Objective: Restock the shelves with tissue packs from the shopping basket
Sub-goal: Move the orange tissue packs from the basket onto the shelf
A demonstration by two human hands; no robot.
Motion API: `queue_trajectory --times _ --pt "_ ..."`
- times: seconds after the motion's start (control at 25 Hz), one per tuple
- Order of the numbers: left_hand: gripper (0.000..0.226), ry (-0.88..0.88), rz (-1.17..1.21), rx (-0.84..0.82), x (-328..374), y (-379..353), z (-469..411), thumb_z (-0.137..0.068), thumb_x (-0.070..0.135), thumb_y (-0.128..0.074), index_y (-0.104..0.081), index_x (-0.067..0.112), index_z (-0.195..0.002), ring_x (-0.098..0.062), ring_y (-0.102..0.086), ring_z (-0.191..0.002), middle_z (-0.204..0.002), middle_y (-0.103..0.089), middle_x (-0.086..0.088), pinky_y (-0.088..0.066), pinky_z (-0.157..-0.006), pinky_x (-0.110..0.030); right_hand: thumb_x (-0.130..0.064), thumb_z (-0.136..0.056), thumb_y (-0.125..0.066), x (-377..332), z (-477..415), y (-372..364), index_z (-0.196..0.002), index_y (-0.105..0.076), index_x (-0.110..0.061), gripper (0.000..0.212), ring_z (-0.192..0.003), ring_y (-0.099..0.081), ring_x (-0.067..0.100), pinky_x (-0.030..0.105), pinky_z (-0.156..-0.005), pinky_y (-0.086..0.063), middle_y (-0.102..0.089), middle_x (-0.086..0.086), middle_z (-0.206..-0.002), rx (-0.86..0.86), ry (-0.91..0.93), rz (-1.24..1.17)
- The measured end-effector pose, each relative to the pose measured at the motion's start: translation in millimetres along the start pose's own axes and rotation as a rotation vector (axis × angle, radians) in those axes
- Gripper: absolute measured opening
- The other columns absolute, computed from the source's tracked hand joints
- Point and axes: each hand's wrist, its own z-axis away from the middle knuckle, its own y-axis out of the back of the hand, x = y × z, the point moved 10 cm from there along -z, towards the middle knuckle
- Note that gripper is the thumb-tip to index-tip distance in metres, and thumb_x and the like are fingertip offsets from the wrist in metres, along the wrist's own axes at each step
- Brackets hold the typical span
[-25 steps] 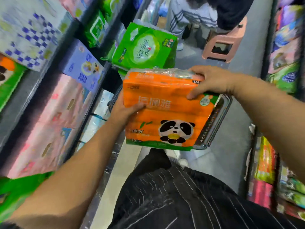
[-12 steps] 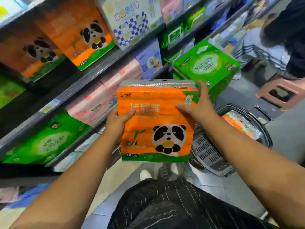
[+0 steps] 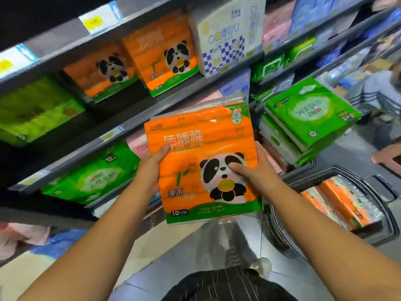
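I hold an orange tissue pack (image 3: 195, 148) with a panda print upright in front of the shelves. My left hand (image 3: 152, 164) grips its left edge, thumb on the front. My right hand (image 3: 258, 172) grips its right edge, thumb over the panda. The black shopping basket (image 3: 382, 227) stands on the floor at the lower right with more orange packs (image 3: 338, 203) lying inside. Two matching orange panda packs (image 3: 165, 55) stand on the upper shelf (image 3: 173, 92), above and left of the held pack.
Green packs (image 3: 95, 177) fill the lower shelf at left, and a stack of green packs (image 3: 308, 116) sits just right of the held pack. A white-and-blue checked pack (image 3: 225, 35) stands right of the orange ones. A person and a pink stool (image 3: 388, 157) are at the far right.
The view has swung up and left toward the shelves. The held pack has risen closer to the shelf with the orange panda packs; both hands keep their grip, lower on its sides.
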Motion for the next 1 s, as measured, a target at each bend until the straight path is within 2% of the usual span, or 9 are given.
queue_trajectory --times 0.16,0.24,0.36,0.48,0.6,0.68,0.8,0.92,1.0 --pt "0.056 0.000 0.070 0.028 22 47 10 -0.077 0.038 -0.068 -0.053 0.026 -0.130 -0.031 -0.066 -0.107 -0.118 -0.068 -0.008 -0.050 -0.091 -0.057 -0.020 -0.075 -0.081 -17 -5 -44 -0.134 -0.046 -0.029 0.070 -0.099 -0.067 0.014 0.030 -0.075 -0.056 -0.067 -0.007 -0.114 0.012 0.018 -0.063" --pt "0.061 -0.035 0.050 0.051 36 74 15 -0.076 0.035 -0.069 -0.050 0.025 -0.133 -0.030 -0.067 -0.106 -0.120 -0.068 -0.007 -0.054 -0.084 -0.051 -0.017 -0.076 -0.079 -28 -9 -69 -0.132 -0.047 -0.028 0.066 -0.096 -0.069 0.016 0.026 -0.067 -0.055 -0.068 -0.005 -0.111 0.010 0.019 -0.091" --pt "0.069 -0.085 -0.060 0.103 58 106 23 -0.074 0.026 -0.076 -0.043 0.027 -0.134 -0.026 -0.070 -0.098 -0.119 -0.067 -0.004 -0.058 -0.073 -0.045 -0.020 -0.077 -0.079 -41 -18 -110 -0.131 -0.044 -0.030 0.066 -0.096 -0.068 0.018 0.036 -0.076 -0.057 -0.066 -0.004 -0.113 -0.014 -0.009 -0.101" --pt "0.067 -0.090 -0.112 0.162 73 136 22 -0.078 0.025 -0.076 -0.037 0.034 -0.131 -0.028 -0.069 -0.098 -0.119 -0.064 -0.003 -0.057 -0.077 -0.052 -0.029 -0.077 -0.079 -57 -32 -143 -0.135 -0.034 -0.030 0.073 -0.102 -0.065 0.022 0.048 -0.090 -0.053 -0.062 -0.003 -0.115 -0.030 -0.002 -0.077" --pt "0.075 -0.082 -0.135 0.198 89 160 15 -0.076 0.030 -0.078 -0.033 0.034 -0.136 -0.030 -0.068 -0.099 -0.124 -0.061 -0.005 -0.056 -0.079 -0.056 -0.033 -0.075 -0.081 -77 -55 -166 -0.137 -0.032 -0.029 0.079 -0.106 -0.063 0.024 0.050 -0.093 -0.051 -0.062 -0.001 -0.119 -0.073 -0.007 -0.055" --pt "0.077 -0.115 -0.153 0.217 101 169 10 -0.079 0.026 -0.076 -0.029 0.032 -0.139 -0.027 -0.067 -0.099 -0.124 -0.060 -0.004 -0.058 -0.074 -0.049 -0.041 -0.063 -0.087 -93 -76 -183 -0.133 -0.039 -0.033 0.085 -0.107 -0.064 0.025 0.053 -0.092 -0.051 -0.065 -0.001 -0.120 -0.154 0.005 0.003" --pt "0.082 -0.196 -0.191 0.263 120 177 0 -0.079 0.015 -0.076 -0.023 0.030 -0.141 -0.020 -0.063 -0.101 -0.120 -0.057 0.001 -0.056 -0.073 -0.040 -0.039 -0.056 -0.088 -115 -107 -203 -0.131 -0.044 -0.034 0.087 -0.109 -0.064 0.021 0.052 -0.094 -0.050 -0.067 -0.002 -0.119 -0.233 0.096 0.095" --pt "0.092 -0.248 -0.243 0.351 137 184 -10 -0.075 0.011 -0.079 -0.020 0.028 -0.142 -0.021 -0.056 -0.112 -0.122 -0.053 0.004 -0.051 -0.089 -0.048 -0.028 -0.061 -0.088 -139 -135 -214 -0.135 -0.040 -0.031 0.087 -0.113 -0.060 0.019 0.047 -0.097 -0.047 -0.064 -0.004 -0.122 -0.253 0.168 0.123" --pt "0.093 -0.283 -0.261 0.416 151 187 -17 -0.074 0.009 -0.080 -0.020 0.027 -0.143 -0.020 -0.055 -0.114 -0.122 -0.053 0.004 -0.049 -0.094 -0.050 -0.017 -0.070 -0.084 -156 -153 -219 -0.138 -0.035 -0.028 0.085 -0.116 -0.056 0.018 0.039 -0.094 -0.045 -0.059 -0.004 -0.125 -0.257 0.215 0.147"
